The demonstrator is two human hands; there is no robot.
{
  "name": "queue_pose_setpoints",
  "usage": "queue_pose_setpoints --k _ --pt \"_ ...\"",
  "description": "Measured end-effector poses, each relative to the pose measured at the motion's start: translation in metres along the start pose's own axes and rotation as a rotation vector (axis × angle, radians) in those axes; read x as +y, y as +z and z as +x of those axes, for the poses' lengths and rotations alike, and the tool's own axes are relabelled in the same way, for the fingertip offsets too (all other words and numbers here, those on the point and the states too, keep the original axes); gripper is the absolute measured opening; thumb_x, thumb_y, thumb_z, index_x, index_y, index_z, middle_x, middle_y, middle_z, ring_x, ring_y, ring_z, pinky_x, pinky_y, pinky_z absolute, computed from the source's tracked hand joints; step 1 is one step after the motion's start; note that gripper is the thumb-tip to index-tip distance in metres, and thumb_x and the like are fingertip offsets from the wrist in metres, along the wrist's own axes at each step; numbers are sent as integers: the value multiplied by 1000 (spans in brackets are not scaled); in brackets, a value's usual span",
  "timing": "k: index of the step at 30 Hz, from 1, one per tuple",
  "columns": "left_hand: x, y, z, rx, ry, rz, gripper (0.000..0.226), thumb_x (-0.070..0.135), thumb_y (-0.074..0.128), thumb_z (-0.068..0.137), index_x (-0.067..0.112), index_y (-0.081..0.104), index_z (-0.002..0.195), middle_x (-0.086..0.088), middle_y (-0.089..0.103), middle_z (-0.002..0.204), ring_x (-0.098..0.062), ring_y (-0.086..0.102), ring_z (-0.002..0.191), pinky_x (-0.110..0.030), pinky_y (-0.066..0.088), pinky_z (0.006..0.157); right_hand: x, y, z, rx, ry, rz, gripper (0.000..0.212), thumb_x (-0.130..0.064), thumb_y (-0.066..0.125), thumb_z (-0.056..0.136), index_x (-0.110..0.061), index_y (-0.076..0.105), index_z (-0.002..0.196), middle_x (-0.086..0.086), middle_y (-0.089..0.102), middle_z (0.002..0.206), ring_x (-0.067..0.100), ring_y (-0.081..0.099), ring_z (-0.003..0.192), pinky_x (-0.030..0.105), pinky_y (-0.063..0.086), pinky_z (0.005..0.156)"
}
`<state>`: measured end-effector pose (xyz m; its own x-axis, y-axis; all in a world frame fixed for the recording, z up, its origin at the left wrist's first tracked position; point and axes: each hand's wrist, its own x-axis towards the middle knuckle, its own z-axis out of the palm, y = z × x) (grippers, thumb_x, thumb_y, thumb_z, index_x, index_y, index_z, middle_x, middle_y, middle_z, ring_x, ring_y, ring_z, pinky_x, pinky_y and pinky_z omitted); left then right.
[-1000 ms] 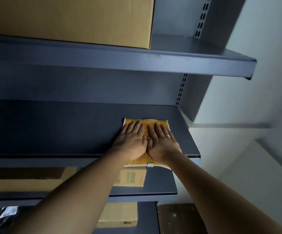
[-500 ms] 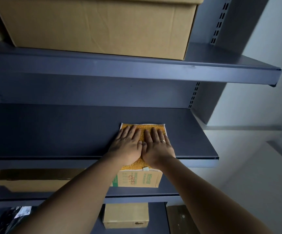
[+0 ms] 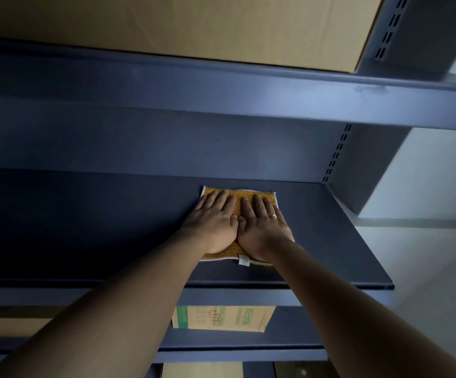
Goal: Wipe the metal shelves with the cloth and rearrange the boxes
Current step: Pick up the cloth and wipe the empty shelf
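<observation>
A yellow cloth (image 3: 238, 199) with a white hem lies flat on the dark blue metal shelf (image 3: 85, 230), right of its middle. My left hand (image 3: 212, 225) and my right hand (image 3: 264, 228) press side by side on it, palms down, fingers stretched toward the back wall. The hands cover most of the cloth; its far edge and its near edge with a white tag show. A ring is on my right hand. A large cardboard box (image 3: 194, 25) stands on the shelf above.
A printed cardboard box (image 3: 221, 319) sits on the shelf below, with another box (image 3: 202, 371) lower down and one at the lower left (image 3: 11, 326). A slotted upright (image 3: 336, 154) marks the shelf's right rear corner. A pale wall lies to the right.
Both hands have pushed the cloth back from the shelf's front edge toward the rear wall. The cloth's near edge no longer overhangs the front lip.
</observation>
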<state>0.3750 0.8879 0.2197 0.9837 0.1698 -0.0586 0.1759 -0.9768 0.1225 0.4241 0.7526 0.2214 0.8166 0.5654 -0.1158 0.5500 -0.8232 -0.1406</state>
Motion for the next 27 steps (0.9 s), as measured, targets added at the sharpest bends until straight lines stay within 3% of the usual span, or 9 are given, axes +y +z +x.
queue_pose_setpoints --k 9,27 --pt "-14 -5 53 4 -18 -3 60 43 12 107 23 -3 162 4 -12 169 -13 -13 155 -38 -4 126 7 -10 53 -8 -12 16 65 -51 8 106 -22 -7 162 7 -15 169 24 -15 156 42 -8 126" --pt "-21 -6 56 13 -17 -38 61 43 12 108 19 -2 162 1 -9 170 -16 -11 155 -40 -4 126 2 -11 61 -7 4 -11 65 -53 9 106 -24 -6 163 6 -13 170 24 -13 156 41 -8 126"
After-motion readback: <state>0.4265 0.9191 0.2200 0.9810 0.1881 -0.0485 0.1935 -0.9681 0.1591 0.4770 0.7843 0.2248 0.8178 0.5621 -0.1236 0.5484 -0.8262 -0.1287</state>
